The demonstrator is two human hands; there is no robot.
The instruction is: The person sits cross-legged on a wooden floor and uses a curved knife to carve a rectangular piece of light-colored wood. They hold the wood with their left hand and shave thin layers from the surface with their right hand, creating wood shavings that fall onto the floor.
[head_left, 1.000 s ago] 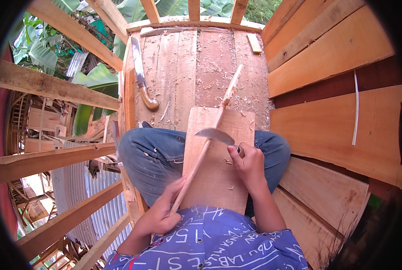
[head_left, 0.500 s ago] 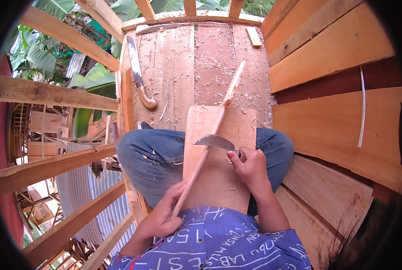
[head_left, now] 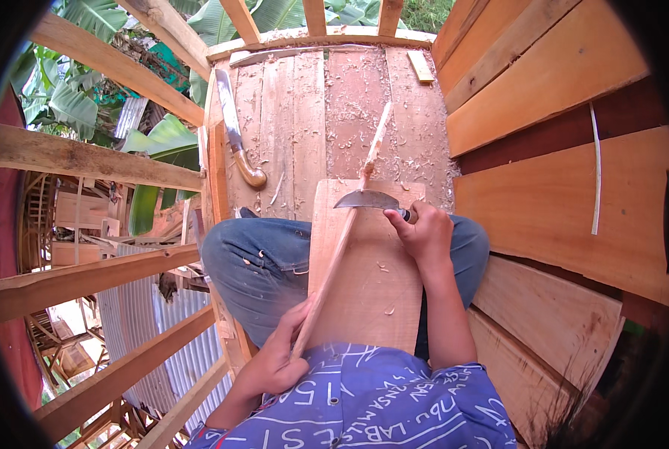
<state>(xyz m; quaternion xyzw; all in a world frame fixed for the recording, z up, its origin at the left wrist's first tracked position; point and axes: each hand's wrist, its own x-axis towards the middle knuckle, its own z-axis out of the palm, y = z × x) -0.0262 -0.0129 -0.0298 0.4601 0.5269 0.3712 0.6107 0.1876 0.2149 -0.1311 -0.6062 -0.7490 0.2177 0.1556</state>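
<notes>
**Curved blade laid across a slim wooden stick**

Closest in is the blue shirt [head_left: 349, 396], patterned with white lettering. Just in front of it, the left hand [head_left: 283, 352] has its fingers closed around the near end of the stick [head_left: 334, 266], by the near left corner of a flat wooden board [head_left: 379, 299] resting across the person's jeans [head_left: 256, 247]. The stick slants over the board and pokes past its far edge, its tip showing against the plank floor [head_left: 308, 135]. At the board's right edge, the right hand [head_left: 428, 233] is wrapped around the handle of a curved knife [head_left: 366, 199]. The blade crosses the stick just inside the board's far edge; I can't make out how deep it bites.

Curly shavings [head_left: 383, 266] dot the board and litter the floor beyond. A long knife [head_left: 229, 112] lies along the floor's left edge, brown handle toward the person. A small yellowish wood piece [head_left: 420, 66] sits near the far right corner. Outside the slatted railing [head_left: 87, 153] I see broad green leaves [head_left: 72, 105].
</notes>
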